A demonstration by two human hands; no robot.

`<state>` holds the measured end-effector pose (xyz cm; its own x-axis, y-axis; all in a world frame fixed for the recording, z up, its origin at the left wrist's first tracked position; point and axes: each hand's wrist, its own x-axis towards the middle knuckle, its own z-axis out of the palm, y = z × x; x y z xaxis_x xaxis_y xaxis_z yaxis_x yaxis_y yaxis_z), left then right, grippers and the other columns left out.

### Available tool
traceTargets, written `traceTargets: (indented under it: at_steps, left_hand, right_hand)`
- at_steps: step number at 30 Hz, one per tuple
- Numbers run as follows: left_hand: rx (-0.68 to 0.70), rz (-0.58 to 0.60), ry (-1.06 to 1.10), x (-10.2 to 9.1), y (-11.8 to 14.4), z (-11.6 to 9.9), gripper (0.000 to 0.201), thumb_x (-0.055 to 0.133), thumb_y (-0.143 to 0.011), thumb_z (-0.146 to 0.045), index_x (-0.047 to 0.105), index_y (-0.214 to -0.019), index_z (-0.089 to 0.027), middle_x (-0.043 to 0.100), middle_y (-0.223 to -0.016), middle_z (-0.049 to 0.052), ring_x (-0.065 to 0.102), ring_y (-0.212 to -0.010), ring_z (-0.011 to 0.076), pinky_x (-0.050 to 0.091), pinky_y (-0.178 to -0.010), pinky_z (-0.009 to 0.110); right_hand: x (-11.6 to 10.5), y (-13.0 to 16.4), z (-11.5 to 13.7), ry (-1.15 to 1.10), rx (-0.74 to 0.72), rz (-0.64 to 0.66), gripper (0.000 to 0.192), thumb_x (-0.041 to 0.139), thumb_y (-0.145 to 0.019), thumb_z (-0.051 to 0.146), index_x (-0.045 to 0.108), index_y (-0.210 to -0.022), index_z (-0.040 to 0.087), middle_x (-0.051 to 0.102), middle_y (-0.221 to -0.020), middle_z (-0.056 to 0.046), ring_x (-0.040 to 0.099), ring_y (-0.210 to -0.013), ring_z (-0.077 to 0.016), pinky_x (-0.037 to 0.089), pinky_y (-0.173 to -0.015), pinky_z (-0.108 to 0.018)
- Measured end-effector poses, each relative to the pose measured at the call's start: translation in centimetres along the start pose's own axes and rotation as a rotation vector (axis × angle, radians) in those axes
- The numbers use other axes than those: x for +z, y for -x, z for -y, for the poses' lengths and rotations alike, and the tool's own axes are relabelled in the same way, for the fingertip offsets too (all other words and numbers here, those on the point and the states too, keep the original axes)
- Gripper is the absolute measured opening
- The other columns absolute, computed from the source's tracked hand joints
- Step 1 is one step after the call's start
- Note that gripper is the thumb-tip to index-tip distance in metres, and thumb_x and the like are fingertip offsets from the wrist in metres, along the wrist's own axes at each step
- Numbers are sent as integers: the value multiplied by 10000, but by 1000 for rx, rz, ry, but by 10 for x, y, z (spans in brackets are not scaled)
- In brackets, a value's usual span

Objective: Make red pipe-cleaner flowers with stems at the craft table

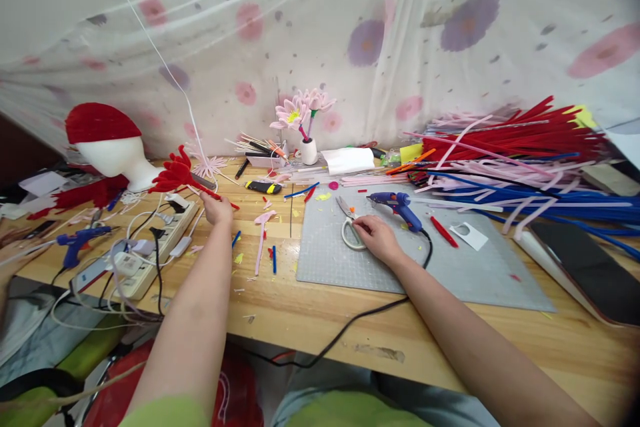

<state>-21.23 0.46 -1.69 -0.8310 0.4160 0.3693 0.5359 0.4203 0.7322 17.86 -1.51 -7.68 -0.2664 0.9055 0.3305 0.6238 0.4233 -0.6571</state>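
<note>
On the left, my left hand [219,209] is closed around the stem of a red pipe-cleaner flower [173,172]. The flower's head points left, near a white foam head, and a bit of the red stem sticks out right of my fingers. My right hand [379,237] rests over the grey cutting mat [330,263], its fingers pinched on the white handle of a pair of scissors [345,225]. The scissors lie on the mat with their blades a little apart, pointing away. Just beyond that hand is a blue glue gun [400,208].
A power strip [173,240] with tangled cords lies on the left, beside another blue glue gun [77,243] and another person's hand. Piled pipe cleaners [515,140] fill the back right. A vase [309,152] of pink flowers stands behind. A phone [590,267] lies right.
</note>
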Motion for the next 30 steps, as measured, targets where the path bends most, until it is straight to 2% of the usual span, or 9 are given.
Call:
traceTargets:
  at_steps: [4, 9, 15, 21, 30]
  left_hand:
    - [-27, -2, 38, 3, 4, 0, 418, 506, -725, -84, 414, -1131, -124, 588, -1094, 188, 588, -1014, 273, 421, -901, 461]
    - [-45, -49, 115, 15, 3, -3, 377, 467, -764, -66, 403, -1134, -99, 570, -1111, 179, 592, -999, 204, 443, -899, 346]
    - [-64, -18, 294, 29, 4, -13, 397, 450, -794, -85, 340, -1173, -134, 580, -1048, 130, 621, -851, 151, 526, -694, 264]
    - [-99, 34, 388, 31, 16, -17, 418, 468, -792, -84, 315, -1173, -160, 551, -1064, 117, 623, -796, 122, 538, -601, 218]
    - [-166, 61, 520, 32, 32, -20, 376, 416, -798, -52, 300, -1138, -163, 507, -1116, 129, 602, -891, 116, 546, -617, 211]
  right_hand:
    - [0, 0, -1, -9, 6, 9, 174, 476, -802, 256, 637, -810, 188, 654, -822, -59, 559, -815, -190, 413, -744, -314]
    - [1, 1, -3, -11, 17, 13, 185, 476, -812, 282, 637, -817, 191, 655, -851, -57, 560, -839, -195, 412, -764, -324]
    - [0, 0, -2, -31, 27, 15, 171, 485, -804, 268, 638, -803, 191, 654, -857, -59, 565, -851, -197, 414, -773, -325]
    - [-1, 0, -1, -29, 30, 18, 171, 485, -804, 270, 637, -799, 191, 652, -855, -60, 563, -845, -194, 412, -766, -321]
    - [1, 1, -3, -18, 2, 4, 175, 478, -805, 266, 637, -806, 194, 647, -821, -56, 549, -829, -191, 407, -758, -318]
